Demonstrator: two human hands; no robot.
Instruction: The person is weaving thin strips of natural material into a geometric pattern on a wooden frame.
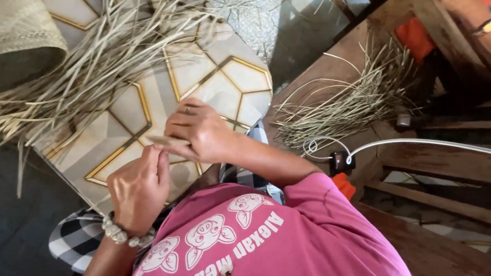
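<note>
Your left hand (138, 188) and right hand (200, 132) pinch one dried leaf strip (164, 141), fingers clamped together on it.

A thin strip (164, 141) runs between the left hand (137, 187) and the right hand (200, 132), above a tiled board (214, 84). Beyond the left hand, loose straw (89, 69) lies on the board, a woven mat (11, 29) farther left. Right of the right hand lies another straw bundle (346, 104), a cable (429, 144) beside it.
</note>
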